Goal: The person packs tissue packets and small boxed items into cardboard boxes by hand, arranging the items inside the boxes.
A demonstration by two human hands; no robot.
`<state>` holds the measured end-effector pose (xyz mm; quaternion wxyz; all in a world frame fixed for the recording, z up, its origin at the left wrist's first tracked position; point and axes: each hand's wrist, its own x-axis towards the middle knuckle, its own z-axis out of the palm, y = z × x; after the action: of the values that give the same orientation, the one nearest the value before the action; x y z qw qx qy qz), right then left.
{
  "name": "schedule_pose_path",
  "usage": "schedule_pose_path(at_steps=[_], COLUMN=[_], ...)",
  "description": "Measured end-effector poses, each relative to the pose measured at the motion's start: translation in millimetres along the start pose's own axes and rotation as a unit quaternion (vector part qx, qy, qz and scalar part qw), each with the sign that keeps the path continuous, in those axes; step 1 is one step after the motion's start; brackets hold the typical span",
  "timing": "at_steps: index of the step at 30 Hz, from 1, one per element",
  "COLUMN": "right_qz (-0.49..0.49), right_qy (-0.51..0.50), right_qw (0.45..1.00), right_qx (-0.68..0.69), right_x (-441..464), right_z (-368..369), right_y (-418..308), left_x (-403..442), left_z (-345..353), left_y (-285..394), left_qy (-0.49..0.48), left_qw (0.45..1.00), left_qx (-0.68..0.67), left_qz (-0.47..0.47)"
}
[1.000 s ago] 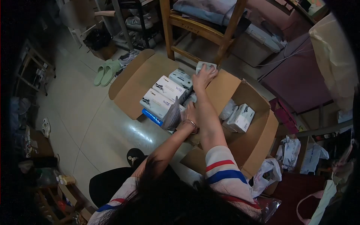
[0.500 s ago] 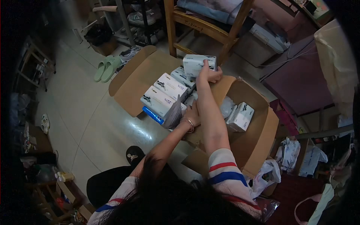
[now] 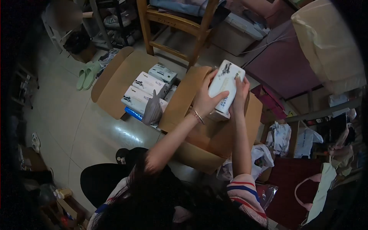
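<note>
Both hands hold one white tissue pack (image 3: 225,85) with dark ink-style print, tilted above the right-hand cardboard box (image 3: 180,97). My left hand (image 3: 208,96) grips its left side, thumb across the face. On its right side is my right hand (image 3: 240,92), fingers wrapped round the edge. Part of another pack shows beneath it, inside the box. To the left, several white packs (image 3: 150,83) stand in the other open carton (image 3: 126,82), with a blue pack (image 3: 133,113) and a grey plastic wrapper (image 3: 153,110) at their near side.
A wooden chair (image 3: 172,19) stands behind the cartons. Green slippers (image 3: 87,75) lie on the floor at the left. White plastic bags (image 3: 262,159) and a dark red bag (image 3: 293,188) are at the right, and a pink bag (image 3: 266,101) is beside the box.
The pack in my right hand has moved right, from beside the chair to over the right box. My left hand has left the packs and taken hold of it too. The view has shifted.
</note>
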<state>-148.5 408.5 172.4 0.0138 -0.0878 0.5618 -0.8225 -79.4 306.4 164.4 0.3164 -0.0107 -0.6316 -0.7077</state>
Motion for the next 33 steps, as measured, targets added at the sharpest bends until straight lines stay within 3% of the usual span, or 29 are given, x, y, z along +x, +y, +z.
schedule_pose_path(at_steps=[3,5,7,8,9,10,11,12,13,15,17,19,20,21,23,24,27,28,30,33], right_qz=[0.025,0.046,0.095,0.083,0.141,0.199,0.283,0.315,0.344,0.347,0.348,0.323,0.281,0.281,0.214,0.129,0.039,0.036,0.056,0.066], right_qy=[-0.081,-0.073,-0.095,-0.107,-0.127,-0.147,-0.191,-0.242,-0.293,-0.308,-0.323,-0.158,-0.162,-0.166,-0.454,-0.525,-0.493,-0.495,-0.459,-0.461], right_qw=[0.988,0.981,0.926,0.869,0.819,0.760,0.688,0.638,0.583,0.561,0.542,0.532,0.479,0.479,0.248,0.262,0.286,0.285,0.367,0.347], right_qx=[-0.127,-0.172,-0.352,-0.475,-0.542,-0.602,-0.640,-0.660,-0.675,-0.685,-0.693,-0.766,-0.815,-0.815,-0.828,-0.799,-0.821,-0.820,-0.807,-0.814], right_x=[-39.6,-47.5,-52.4,-56.7,-64.5,-73.6,-77.0,-77.5,-77.1,-75.2,-77.1,-82.3,-87.7,-89.9,-97.0,-110.5,-126.3,-118.9,-106.3,-111.3], right_z=[-31.4,-64.2,-96.0,-109.9,-110.7,-104.1,-93.8,-94.4,-101.5,-135.5,-140.1,-125.8,-117.1,-99.7,-74.1,-86.7,-130.6,-135.1,-139.5,-125.1], right_y=[-14.3,2.8,17.4,27.1,25.4,23.3,23.1,40.7,67.8,147.5,181.3,185.9,189.8,181.4,167.5,183.7,227.2,231.3,239.6,222.3], left_x=[-17.9,-42.7,-56.2,-60.5,-64.3,-65.0,-64.5,-62.3,-60.7,-58.3,-65.4,-66.8,-67.7,-68.5,-61.4,-57.2,-59.5,-58.8,-59.9,-57.4], left_z=[17.4,19.0,11.3,1.3,-8.1,-15.9,-24.6,-30.7,-34.4,-41.1,-54.9,-64.4,-69.3,-72.8,-72.3,-71.0,-73.3,-72.2,-70.2,-69.0], left_y=[-13.2,-45.7,-69.8,-79.5,-83.5,-72.5,-62.0,-50.7,-46.1,-42.2,-61.2,-69.0,-73.2,-74.6,-53.0,-45.7,-49.5,-48.1,-45.5,-47.7], left_qy=[-0.038,-0.076,-0.116,-0.201,-0.277,-0.281,-0.381,-0.448,-0.449,-0.349,-0.335,-0.318,-0.350,-0.381,-0.403,-0.421,-0.407,-0.404,-0.406,-0.450], left_qw=[0.973,0.959,0.940,0.926,0.867,0.865,0.796,0.661,0.659,0.585,0.606,0.629,0.645,0.661,0.665,0.669,0.696,0.695,0.705,0.671], left_qx=[-0.159,-0.175,-0.191,-0.002,0.187,0.186,0.410,0.598,0.599,0.732,0.720,0.708,0.678,0.646,0.629,0.611,0.592,0.594,0.581,0.584], left_qz=[-0.162,-0.209,-0.256,-0.320,-0.368,-0.372,-0.232,-0.070,-0.072,0.028,0.033,0.037,0.029,0.017,-0.014,-0.036,-0.026,-0.027,-0.032,-0.073])
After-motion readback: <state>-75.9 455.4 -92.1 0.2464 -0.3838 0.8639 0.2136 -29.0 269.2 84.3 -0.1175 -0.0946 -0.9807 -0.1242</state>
